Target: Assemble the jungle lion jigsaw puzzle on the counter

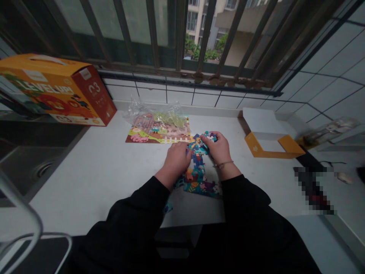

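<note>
A partly assembled jigsaw puzzle (196, 175) in blue, teal and orange lies on the white counter between my forearms. My left hand (177, 159) is closed at its upper left edge, fingers curled and thumb against the pieces. On the other side, my right hand (221, 151) pinches a cluster of teal and white puzzle pieces (210, 135) at the upper right corner. Loose pieces (168, 207) lie by my left sleeve, and more are partly hidden under my left wrist. The fingertips of both hands are partly covered.
Behind the puzzle lies a farm picture sheet (139, 137) with a crumpled clear plastic bag (159, 116) over it. An orange box (57, 91) stands back left, beside the dark sink (37, 152). To the right sits an opened white-and-orange box (275, 152). Barred windows rise behind.
</note>
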Action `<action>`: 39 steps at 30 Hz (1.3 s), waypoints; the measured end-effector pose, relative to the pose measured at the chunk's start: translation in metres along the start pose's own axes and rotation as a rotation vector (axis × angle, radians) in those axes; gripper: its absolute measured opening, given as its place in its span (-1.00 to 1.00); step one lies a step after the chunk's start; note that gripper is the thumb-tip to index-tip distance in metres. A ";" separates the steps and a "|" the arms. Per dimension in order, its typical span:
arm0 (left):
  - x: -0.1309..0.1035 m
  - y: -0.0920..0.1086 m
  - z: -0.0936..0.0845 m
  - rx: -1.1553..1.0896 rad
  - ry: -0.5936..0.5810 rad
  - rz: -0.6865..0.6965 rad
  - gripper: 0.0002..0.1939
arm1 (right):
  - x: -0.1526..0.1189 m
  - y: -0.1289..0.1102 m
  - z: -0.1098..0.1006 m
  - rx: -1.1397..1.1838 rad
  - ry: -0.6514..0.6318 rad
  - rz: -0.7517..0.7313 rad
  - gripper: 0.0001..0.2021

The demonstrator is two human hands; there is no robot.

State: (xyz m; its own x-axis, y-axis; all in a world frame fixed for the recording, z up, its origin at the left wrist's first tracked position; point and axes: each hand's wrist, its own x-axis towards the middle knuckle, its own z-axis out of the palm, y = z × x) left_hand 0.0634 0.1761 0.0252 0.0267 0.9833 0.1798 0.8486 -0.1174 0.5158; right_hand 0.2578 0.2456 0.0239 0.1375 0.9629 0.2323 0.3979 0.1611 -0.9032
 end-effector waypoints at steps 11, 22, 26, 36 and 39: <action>0.001 -0.001 0.005 -0.104 -0.029 -0.012 -0.49 | 0.015 0.014 0.027 -0.436 -0.267 -0.241 -0.53; 0.007 -0.007 0.006 -0.219 0.000 -0.023 -0.52 | 0.007 0.011 0.018 -0.188 -0.191 -0.171 -0.36; 0.007 -0.010 0.001 -0.279 0.001 -0.041 -0.80 | 0.009 0.012 0.013 -0.055 -0.072 -0.045 -0.33; 0.005 -0.013 -0.001 -0.368 0.055 -0.026 -0.88 | 0.000 0.003 0.000 -0.088 -0.502 -0.187 -0.44; 0.005 -0.013 0.000 -0.413 0.062 -0.031 -0.85 | -0.004 0.001 0.001 -0.197 -0.534 -0.276 -0.48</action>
State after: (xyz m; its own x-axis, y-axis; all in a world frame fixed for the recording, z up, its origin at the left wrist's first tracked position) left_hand 0.0525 0.1823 0.0199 -0.0384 0.9785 0.2028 0.5646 -0.1462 0.8123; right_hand 0.2567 0.2425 0.0217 -0.4456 0.8749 0.1894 0.5206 0.4254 -0.7403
